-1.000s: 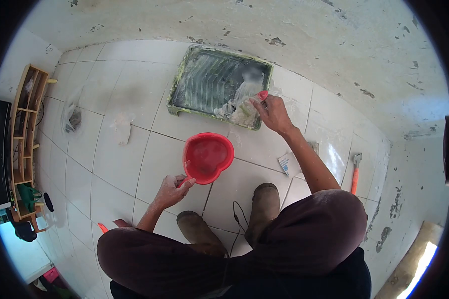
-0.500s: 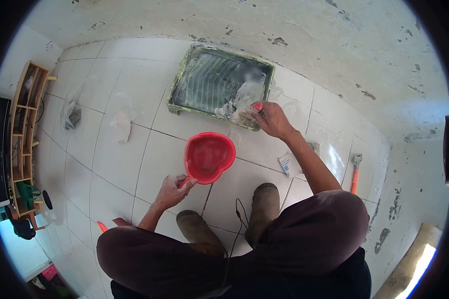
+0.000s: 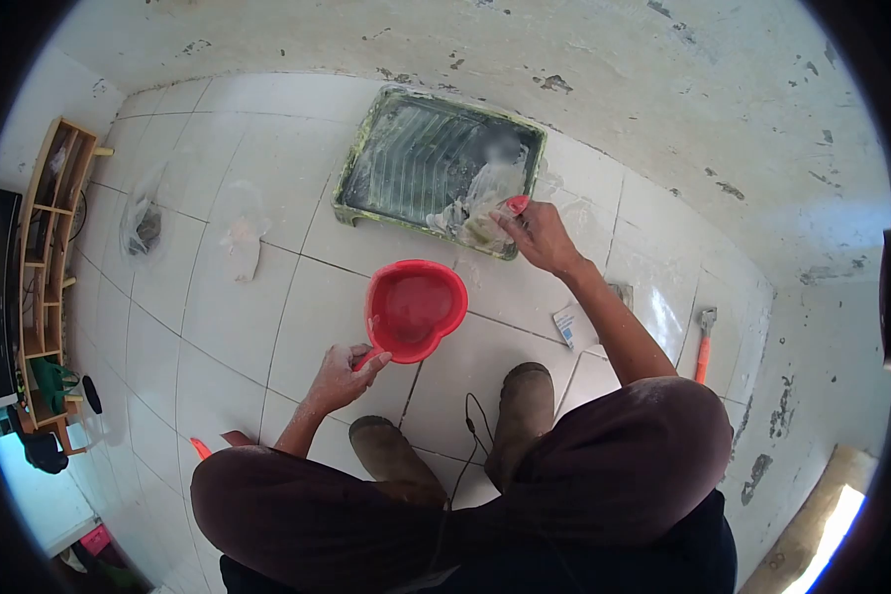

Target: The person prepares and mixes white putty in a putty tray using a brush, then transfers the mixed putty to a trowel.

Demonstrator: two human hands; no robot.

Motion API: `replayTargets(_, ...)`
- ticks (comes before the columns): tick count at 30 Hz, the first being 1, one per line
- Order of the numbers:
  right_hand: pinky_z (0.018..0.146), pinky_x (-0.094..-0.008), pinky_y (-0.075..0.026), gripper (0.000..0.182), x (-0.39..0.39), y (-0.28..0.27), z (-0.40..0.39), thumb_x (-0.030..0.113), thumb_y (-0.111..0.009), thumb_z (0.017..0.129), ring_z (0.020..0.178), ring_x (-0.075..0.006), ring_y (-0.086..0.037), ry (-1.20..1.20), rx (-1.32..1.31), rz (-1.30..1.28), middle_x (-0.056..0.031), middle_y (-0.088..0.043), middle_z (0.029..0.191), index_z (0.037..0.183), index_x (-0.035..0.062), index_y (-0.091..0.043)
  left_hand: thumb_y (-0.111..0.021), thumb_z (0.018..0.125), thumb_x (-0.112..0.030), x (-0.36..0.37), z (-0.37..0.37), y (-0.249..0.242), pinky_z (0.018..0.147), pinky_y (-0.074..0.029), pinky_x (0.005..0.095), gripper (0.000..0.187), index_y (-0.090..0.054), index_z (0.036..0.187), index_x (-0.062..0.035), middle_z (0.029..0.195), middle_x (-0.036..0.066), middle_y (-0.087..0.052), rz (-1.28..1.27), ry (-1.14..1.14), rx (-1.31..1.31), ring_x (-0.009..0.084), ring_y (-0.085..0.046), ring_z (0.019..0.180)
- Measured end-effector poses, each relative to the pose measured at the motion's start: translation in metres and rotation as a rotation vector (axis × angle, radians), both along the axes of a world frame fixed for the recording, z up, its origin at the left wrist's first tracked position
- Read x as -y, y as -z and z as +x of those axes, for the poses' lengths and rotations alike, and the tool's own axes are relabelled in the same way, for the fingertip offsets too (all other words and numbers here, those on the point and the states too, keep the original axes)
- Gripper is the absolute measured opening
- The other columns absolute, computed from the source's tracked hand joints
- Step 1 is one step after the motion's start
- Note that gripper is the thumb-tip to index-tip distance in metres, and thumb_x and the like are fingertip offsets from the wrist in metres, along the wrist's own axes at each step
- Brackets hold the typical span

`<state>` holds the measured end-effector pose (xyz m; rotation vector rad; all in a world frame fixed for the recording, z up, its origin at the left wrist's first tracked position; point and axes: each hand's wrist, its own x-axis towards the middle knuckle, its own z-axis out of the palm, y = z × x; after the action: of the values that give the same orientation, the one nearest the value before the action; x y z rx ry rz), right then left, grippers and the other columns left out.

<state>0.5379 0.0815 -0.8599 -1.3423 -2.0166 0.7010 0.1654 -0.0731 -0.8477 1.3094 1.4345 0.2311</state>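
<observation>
My left hand, dusted with white powder, is closed on the handle of a red heart-shaped dipper, its open top facing up. The dipper looks to hold some clear liquid. My right hand is closed on a small red-handled tool at the near right corner of a dark paint tray. Its working end is hard to make out against a wet white paste in that corner. The tray has a ribbed bottom and a yellow-green stained rim.
A clear plastic bag and a spill of white powder lie left on the tiles. At right are a printed packet and an orange-handled scraper. A wooden shelf stands far left; a peeling wall borders the tray.
My right hand has tilted slightly, and the red handle in it has shifted a little up and to the right. The dipper and my left hand stay almost still.
</observation>
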Motion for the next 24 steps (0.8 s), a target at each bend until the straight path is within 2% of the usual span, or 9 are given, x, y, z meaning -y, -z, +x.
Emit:
replayTargets(2, 0.065, -0.0491, -0.048, 0.028, -0.001, 0.009, 0.001, 0.022, -0.069, 0.098, 0.071, -0.0489, -0.06, 0.03, 0.003, -0.034, -0.0279, -0.061, 0.073, 0.089, -0.0051, -0.064, -0.071, 0.1, -0.039, 0.002, -0.001, 0.002, 0.052, -0.04, 0.0281, 0.044, -0.069, 0.079, 0.0003, 0.06, -0.004, -0.053, -0.015, -0.003, 0.0, 0.0053, -0.048, 0.057)
replayTargets(4, 0.064, -0.0493, -0.048, 0.029, -0.003, 0.002, 0.004, 0.022, -0.069, 0.098, 0.07, -0.0493, -0.059, 0.045, 0.032, -0.028, -0.0284, -0.061, 0.073, 0.089, -0.0054, -0.064, -0.073, 0.097, -0.043, 0.005, -0.001, 0.004, 0.054, -0.045, 0.0326, 0.048, -0.074, 0.088, 0.0044, 0.058, 0.002, -0.056, 0.026, -0.013, 0.001, 0.0097, -0.052, 0.056)
replayTargets(9, 0.062, -0.0485, -0.047, 0.03, 0.002, 0.012, 0.002, 0.022, -0.069, 0.098, 0.068, -0.049, -0.058, 0.096, -0.039, -0.02, -0.0288, -0.061, 0.072, 0.087, -0.006, -0.063, -0.073, 0.098, -0.042, 0.007, 0.002, 0.004, 0.054, -0.045, 0.0322, 0.047, -0.075, 0.092, 0.0051, 0.058, 0.001, -0.055, 0.026, 0.008, -0.006, 0.0089, -0.051, 0.056)
replayTargets(12, 0.062, -0.0469, -0.047, 0.029, 0.002, 0.014, 0.002, 0.021, -0.069, 0.098, 0.066, -0.0461, -0.06, 0.1, 0.02, -0.028, -0.0281, -0.062, 0.07, 0.087, -0.0061, -0.064, -0.072, 0.099, -0.039, 0.006, 0.002, -0.006, 0.053, -0.042, 0.0303, 0.044, -0.073, 0.089, 0.0036, 0.06, -0.002, -0.053, 0.042, 0.006, -0.023, 0.0071, -0.049, 0.057)
replayTargets(14, 0.061, -0.0467, -0.047, 0.031, 0.003, 0.013, 0.005, 0.022, -0.07, 0.097, 0.063, -0.0426, -0.061, 0.228, -0.019, -0.075, -0.0267, -0.061, 0.068, 0.087, -0.0064, -0.065, -0.072, 0.099, -0.037, 0.006, 0.002, -0.009, 0.052, -0.039, 0.0286, 0.042, -0.071, 0.084, 0.0018, 0.061, -0.005, -0.052, 0.057, 0.022, -0.042, 0.0054, -0.047, 0.057)
replayTargets(16, 0.061, -0.0462, -0.048, 0.032, -0.001, 0.023, 0.013, 0.024, -0.072, 0.096, 0.062, -0.0409, -0.063, 0.236, -0.015, -0.051, -0.0257, -0.062, 0.068, 0.087, -0.0069, -0.066, -0.074, 0.098, -0.037, 0.006, -0.003, -0.007, 0.055, -0.044, 0.0309, 0.042, -0.076, 0.097, 0.0054, 0.06, -0.002, -0.053, 0.039, -0.028, 0.001, 0.0073, -0.05, 0.058)
replayTargets(18, 0.061, -0.0456, -0.049, 0.034, -0.003, 0.023, 0.021, 0.025, -0.073, 0.095, 0.061, -0.0392, -0.065, 0.237, -0.012, -0.035, -0.0246, -0.064, 0.068, 0.087, -0.0075, -0.067, -0.074, 0.098, -0.035, 0.0, -0.006, -0.018, 0.054, -0.044, 0.0304, 0.041, -0.076, 0.097, 0.0054, 0.06, -0.002, -0.053, 0.06, -0.031, 0.007, 0.007, -0.049, 0.058)
replayTargets(20, 0.062, -0.0435, -0.053, 0.038, -0.007, 0.016, 0.031, 0.03, -0.076, 0.093, 0.059, -0.0361, -0.068, 0.289, 0.067, -0.245, -0.0224, -0.068, 0.07, 0.088, -0.007, -0.069, -0.074, 0.098, -0.032, -0.01, -0.01, -0.037, 0.053, -0.042, 0.029, 0.038, -0.076, 0.098, 0.0055, 0.062, -0.002, -0.054, 0.057, -0.034, 0.003, 0.0063, -0.047, 0.058)
replayTargets(24, 0.059, -0.0385, -0.056, 0.039, -0.015, 0.031, 0.046, 0.033, -0.077, 0.092, 0.058, -0.028, -0.07, 0.401, 0.023, -0.37, -0.0174, -0.072, 0.071, 0.089, -0.0053, -0.072, -0.075, 0.097, -0.032, -0.045, -0.019, -0.075, 0.052, -0.041, 0.0293, 0.038, -0.076, 0.097, 0.0056, 0.059, -0.002, -0.052, 0.18, 0.041, -0.05, 0.0064, -0.045, 0.057)
